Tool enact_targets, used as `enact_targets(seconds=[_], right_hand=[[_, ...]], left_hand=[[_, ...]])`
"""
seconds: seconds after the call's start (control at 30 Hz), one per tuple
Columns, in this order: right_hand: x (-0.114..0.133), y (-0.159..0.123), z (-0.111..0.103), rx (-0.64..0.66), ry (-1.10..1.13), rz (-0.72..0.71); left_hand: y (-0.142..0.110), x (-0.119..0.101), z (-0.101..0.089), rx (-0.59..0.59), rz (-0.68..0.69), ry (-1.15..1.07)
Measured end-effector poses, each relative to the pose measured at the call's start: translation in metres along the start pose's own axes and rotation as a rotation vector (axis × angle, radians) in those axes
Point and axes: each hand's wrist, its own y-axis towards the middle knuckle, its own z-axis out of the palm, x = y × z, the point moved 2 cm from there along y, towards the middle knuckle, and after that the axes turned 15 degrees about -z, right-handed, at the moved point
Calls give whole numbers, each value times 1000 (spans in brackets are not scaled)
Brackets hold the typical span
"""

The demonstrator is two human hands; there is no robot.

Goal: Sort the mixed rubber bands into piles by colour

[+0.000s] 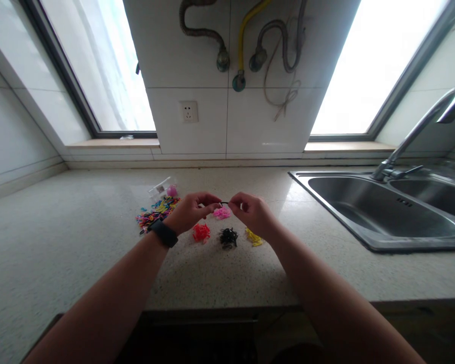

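My left hand (191,211) and my right hand (253,212) face each other above the counter, both with fingers pinched. A thin black rubber band (224,203) spans the small gap between their fingertips. Just beneath it lies a pile of pink bands (222,214). Nearer to me are a red pile (201,233), a black pile (228,238) and a yellow pile (254,238), the last partly covered by my right hand. Beside my left wrist spreads a larger heap of mixed-colour bands (155,214).
Behind the mixed heap lie a clear plastic bag (160,187) and a round pink item (172,190). A steel sink (364,242) with a tap (413,132) is set into the speckled counter (98,242) on the right. A tiled wall with a socket (189,111) stands behind.
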Motion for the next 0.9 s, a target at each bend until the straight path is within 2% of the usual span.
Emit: enact_targets(seconds=[0.43,0.67,0.9], right_hand=[[-1,-5,-5,-107,139,88],[2,-3,-4,-148,295,106],[1,-4,-4,-148,336,98]], left_hand=[[-4,-3,-8,-82,40,-120],[-8,-10,-7,-55,62,-147],[-9,-10,-7,-71,93,-186]])
